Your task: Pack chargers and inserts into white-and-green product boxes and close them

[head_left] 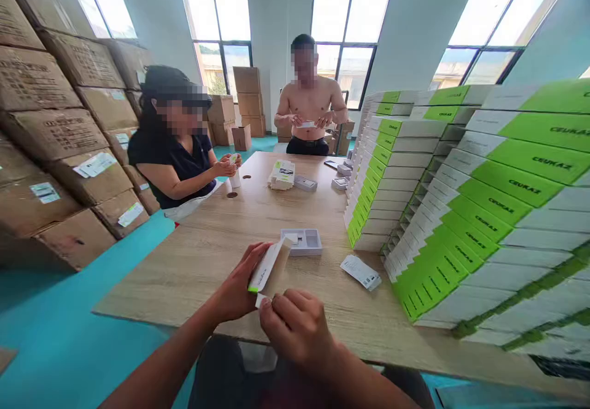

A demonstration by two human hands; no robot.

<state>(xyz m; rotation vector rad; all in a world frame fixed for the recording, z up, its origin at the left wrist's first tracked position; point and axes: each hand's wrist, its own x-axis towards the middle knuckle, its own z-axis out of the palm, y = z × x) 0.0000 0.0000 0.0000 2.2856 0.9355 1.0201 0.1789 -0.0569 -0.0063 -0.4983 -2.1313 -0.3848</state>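
My left hand (237, 289) is wrapped round a small white and green cardboard box (270, 266), held tilted above the near part of the table. Close beside it, my right hand (297, 323) is closed, its thumb and fingers pinching a white flap at the box's lower end. Just beyond my hands lies a white tray (308, 243) with compartments and a small item in it, partly hidden by the box. To the right of my hands a small pile of printed cards (361, 272) rests on the wood.
Tall stacks of white and green boxes (479, 218) line the table's right side. Flat cartons (281, 175) lie farther back on the table (203, 273). One person (184, 150) sits at the left; another (310, 101) stands at the far end. Brown cartons (69, 107) fill the left wall.
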